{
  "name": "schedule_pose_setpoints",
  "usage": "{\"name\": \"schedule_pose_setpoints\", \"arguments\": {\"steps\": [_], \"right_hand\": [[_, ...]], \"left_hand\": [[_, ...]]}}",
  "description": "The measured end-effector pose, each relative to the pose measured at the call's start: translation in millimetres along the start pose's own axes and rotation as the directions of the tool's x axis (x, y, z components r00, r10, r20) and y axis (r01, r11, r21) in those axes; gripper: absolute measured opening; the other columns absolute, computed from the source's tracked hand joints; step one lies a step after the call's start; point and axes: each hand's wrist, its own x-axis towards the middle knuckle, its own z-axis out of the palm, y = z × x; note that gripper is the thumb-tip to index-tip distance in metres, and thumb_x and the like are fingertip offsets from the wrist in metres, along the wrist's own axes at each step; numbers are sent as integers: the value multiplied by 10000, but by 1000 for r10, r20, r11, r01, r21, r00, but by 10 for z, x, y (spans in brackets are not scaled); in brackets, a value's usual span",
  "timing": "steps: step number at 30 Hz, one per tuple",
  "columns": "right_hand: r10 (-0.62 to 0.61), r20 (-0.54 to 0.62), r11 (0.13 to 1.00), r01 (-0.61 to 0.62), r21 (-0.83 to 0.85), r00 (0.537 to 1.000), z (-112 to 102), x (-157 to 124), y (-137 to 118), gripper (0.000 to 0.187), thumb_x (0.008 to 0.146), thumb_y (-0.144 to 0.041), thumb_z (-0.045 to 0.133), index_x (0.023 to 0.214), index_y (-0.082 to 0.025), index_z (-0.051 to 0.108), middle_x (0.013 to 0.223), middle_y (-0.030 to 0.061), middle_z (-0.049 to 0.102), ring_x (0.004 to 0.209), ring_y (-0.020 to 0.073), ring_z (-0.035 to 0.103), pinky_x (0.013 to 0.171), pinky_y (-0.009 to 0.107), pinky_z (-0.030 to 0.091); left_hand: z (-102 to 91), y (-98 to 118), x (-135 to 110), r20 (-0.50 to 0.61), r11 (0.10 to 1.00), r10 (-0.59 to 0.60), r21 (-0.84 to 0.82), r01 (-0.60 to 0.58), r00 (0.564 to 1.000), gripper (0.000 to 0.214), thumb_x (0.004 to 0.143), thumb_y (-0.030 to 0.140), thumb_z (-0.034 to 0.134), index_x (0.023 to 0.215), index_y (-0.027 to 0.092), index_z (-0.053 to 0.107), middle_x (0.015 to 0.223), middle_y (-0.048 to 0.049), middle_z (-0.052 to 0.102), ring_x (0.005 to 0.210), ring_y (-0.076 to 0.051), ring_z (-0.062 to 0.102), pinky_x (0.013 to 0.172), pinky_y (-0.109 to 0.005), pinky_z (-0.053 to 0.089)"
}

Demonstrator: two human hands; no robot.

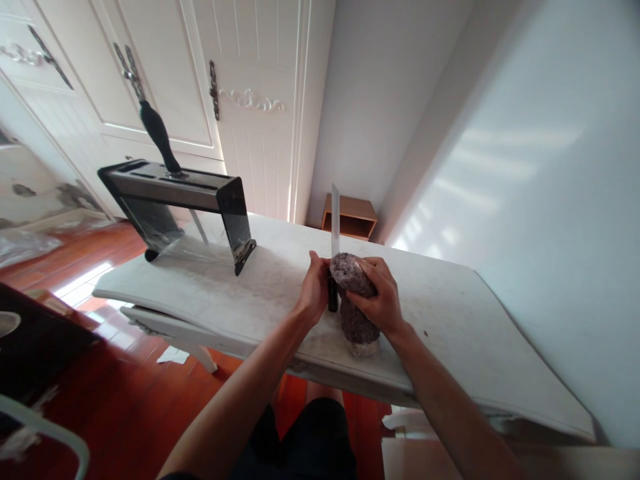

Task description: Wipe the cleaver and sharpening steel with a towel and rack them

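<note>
The knife [335, 223] stands upright near the front edge of the worktop [450, 313]. Its blade is a flat, bright strip of metal with a squared tip pointing up. Its dark handle shows only as a short black bar between the two hands. Just beside it, touching the foot of the blade, is the cloth [356, 320], a nubby, mottled grey-purple bundle rolled into a stubby cylinder. The cloth's paler lower end rests on the worktop.

Where blade meets handle is hidden behind the cloth and fingers, and which way the cutting edge faces is hard to make out.

The left hand [314, 288] has its grip closed around the handle, with the fingers curled out of sight on the far side. The right hand [381, 297] is clamped over the top of the cloth, fingers wrapped across it and pressing it towards the blade.

The worktop is a white, scuffed slab with rounded corners. Well apart to the left stands a knife block [227, 200] of dark metal with clear panels, a single glossy black handle [159, 137] sticking up from its slots. Beyond are a small wooden box [353, 217], panelled white doors [165, 73] and a polished red wood floor [125, 393].
</note>
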Motion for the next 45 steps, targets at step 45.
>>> {"name": "schedule_pose_setpoints", "arguments": {"steps": [45], "right_hand": [[464, 164, 881, -435, -187, 870, -584, -151, 941, 398, 656, -481, 629, 1024, -352, 710, 1049, 88, 719, 966, 364, 677, 865, 479, 515]], "left_hand": [[-323, 313, -226, 194, 785, 272, 522, -334, 942, 431, 828, 613, 592, 892, 187, 588, 729, -36, 551, 601, -134, 502, 572, -267, 440]]}}
